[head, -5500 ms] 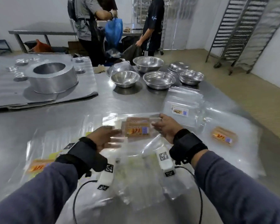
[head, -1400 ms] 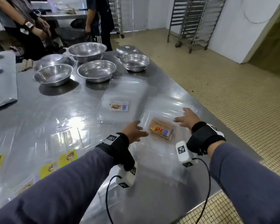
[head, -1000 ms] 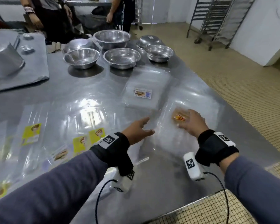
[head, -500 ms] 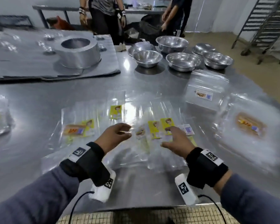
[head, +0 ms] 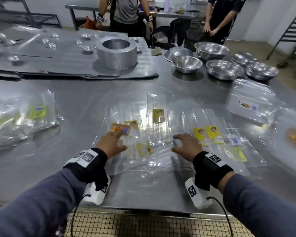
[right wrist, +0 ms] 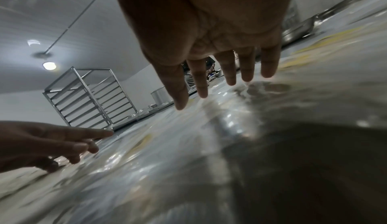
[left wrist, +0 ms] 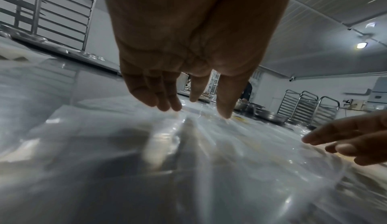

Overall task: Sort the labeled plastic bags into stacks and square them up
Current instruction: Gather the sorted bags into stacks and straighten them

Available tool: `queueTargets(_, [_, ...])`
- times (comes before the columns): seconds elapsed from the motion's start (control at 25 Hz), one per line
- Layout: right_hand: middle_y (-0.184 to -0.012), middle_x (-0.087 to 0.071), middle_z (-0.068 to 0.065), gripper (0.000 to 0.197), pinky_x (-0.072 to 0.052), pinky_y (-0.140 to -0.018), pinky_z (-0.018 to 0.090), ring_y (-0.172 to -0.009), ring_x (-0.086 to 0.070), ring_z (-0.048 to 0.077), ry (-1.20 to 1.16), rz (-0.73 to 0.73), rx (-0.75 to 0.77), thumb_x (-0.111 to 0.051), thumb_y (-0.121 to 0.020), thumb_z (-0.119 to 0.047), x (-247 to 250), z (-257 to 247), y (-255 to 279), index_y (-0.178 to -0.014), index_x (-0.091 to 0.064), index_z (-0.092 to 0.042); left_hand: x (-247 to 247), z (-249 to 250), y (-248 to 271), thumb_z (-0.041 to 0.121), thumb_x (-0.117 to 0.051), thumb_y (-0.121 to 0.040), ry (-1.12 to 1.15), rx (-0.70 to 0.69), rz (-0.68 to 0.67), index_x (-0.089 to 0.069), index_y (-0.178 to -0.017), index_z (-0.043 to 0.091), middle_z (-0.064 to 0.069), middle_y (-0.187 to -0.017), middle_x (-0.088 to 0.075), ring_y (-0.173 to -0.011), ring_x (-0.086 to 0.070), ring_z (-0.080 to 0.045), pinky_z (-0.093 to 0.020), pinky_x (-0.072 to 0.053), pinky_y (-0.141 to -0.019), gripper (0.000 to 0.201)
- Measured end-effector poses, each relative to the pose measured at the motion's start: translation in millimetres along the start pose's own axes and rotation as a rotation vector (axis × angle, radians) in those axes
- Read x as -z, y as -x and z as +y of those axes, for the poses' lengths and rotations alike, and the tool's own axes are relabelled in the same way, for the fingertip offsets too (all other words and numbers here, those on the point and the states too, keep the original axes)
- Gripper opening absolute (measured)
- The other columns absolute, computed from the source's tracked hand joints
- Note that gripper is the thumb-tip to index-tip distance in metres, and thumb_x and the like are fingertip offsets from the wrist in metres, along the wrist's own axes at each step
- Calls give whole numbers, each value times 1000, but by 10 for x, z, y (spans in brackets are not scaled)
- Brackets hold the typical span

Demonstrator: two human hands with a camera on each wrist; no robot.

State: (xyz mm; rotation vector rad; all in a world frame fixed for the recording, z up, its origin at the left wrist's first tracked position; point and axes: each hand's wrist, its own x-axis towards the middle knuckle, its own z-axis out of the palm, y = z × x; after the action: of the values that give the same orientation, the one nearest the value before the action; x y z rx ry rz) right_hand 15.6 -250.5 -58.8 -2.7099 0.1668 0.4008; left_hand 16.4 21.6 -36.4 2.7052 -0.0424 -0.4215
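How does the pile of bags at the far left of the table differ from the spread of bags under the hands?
The far-left pile is gathered in one overlapping heap, while the central spread lies fanned out flat in loose rows. Only yellow-green labels show in the pile; the spread mixes yellow, orange and white labels. No hand touches the pile; the left hand and right hand are over the spread. Both are clear plastic bags on the steel table.

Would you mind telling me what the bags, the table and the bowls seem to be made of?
Bags: thin clear plastic film, glossy; the table and labels show through, and it crinkles. Table: probably stainless steel, brushed grey, mirroring the lights. Bowls: likely polished steel, with bright reflective insides.
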Motion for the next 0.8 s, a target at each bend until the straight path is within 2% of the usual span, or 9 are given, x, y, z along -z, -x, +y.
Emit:
queueTargets(0.12, [-137, -45, 11, 54, -33, -104, 35, -128, -39, 31, -37, 29, -15, -61, -85, -41, 8, -252, -84, -134, -46, -20, 6, -19, -124, 46, -51, -90, -161, 90, 20, -40, -139, 34, -10, -144, -33, -131, -33, -32, -39, -30, -107, 51])
queueTargets(0.24, [-136, -42, 16, 57, -34, -103, 39, -127, -37, 35, -94, 2, -12, -57, -89, -40, 26, -467, -207, -140, -37, -25, 33, -61, -256, 47, -48, -91, -224, 87, -41, -45, -133, 35, -2, -151, -21, -134, -26, -32, -45, -30, -106, 44])
queueTargets(0.36, [-136, -40, 12, 47, -35, -104, 40, -127, -36, 34, 40, -45, -47, -54, -89, -44, -48, -563, -276, -133, -46, -30, 14, -165, -336, 49, -52, -88, -237, 115, -75, -40, -135, 29, -4, -148, -28, -132, -32, -32, -46, -33, -106, 53])
queueTargets(0.52, [-137, -35, 9, 42, -38, -100, 41, -125, -33, 34, 81, 5, -78, -55, -88, -41, -93, -618, -241, -128, -49, -27, 45, -283, -387, 63, -66, -71, -87, 265, 41, -46, -127, 22, -9, -136, -39, -128, -37, -30, -45, -34, -104, 73])
queueTargets(0.64, [-138, -33, 9, 41, -39, -100, 43, -126, -31, 34, 104, 10, -73, -55, -89, -40, -94, -635, -219, -127, -48, -27, 48, -345, -354, 69, -69, -62, -29, 265, 29, -43, -128, 26, -7, -131, -42, -127, -38, -27, -48, -34, -103, 83])
queueTargets(0.72, [-139, -32, 9, 41, -39, -100, 43, -127, -30, 34, 99, -9, -64, -55, -89, -38, -88, -633, -217, -129, -47, -28, 34, -361, -342, 65, -70, -64, -84, 259, 23, -41, -132, 32, -6, -133, -40, -128, -36, -28, -47, -30, -103, 81])
queueTargets(0.8, [-139, -32, 8, 41, -38, -102, 43, -127, -31, 33, 73, -38, -61, -55, -89, -36, -78, -600, -245, -129, -48, -28, 62, -337, -358, 58, -64, -74, -104, 292, 63, -45, -131, 35, -5, -132, -43, -126, -39, -28, -42, -29, -100, 64])
